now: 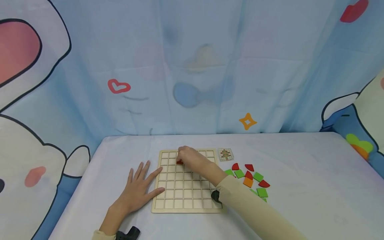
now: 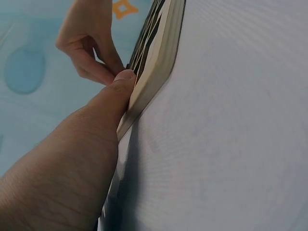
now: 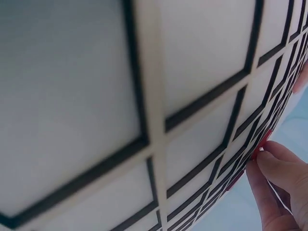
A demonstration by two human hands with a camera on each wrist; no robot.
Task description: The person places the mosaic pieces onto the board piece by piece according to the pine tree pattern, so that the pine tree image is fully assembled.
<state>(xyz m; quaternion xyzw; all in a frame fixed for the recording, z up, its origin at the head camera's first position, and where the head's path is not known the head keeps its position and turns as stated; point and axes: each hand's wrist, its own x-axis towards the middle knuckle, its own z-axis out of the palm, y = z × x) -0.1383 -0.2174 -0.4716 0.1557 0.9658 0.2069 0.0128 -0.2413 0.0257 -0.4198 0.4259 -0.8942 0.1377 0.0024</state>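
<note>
A wooden grid board (image 1: pixel 187 211) lies flat on the white cloth. My right hand (image 1: pixel 192 159) reaches over its upper part and pinches a small red piece (image 3: pixel 263 139) at the grid's surface, between thumb and fingers. Another red piece (image 3: pixel 235 180) shows close by on the board in the right wrist view. My left hand (image 1: pixel 138 188) lies spread at the board's left side, fingers straight. Its thumb (image 2: pixel 113 96) touches the board's edge in the left wrist view. The right hand's fingers partly cover the pinched piece, so its full shape is hidden.
Right of the board lie loose pieces: red quarter-rounds (image 1: pixel 264 183), green squares (image 1: pixel 262 192) and an orange square (image 1: pixel 248 182), some behind the right forearm. A small pattern card (image 1: pixel 225 154) sits by the board's upper right corner. A printed blue curtain (image 1: pixel 198 110) hangs behind the table.
</note>
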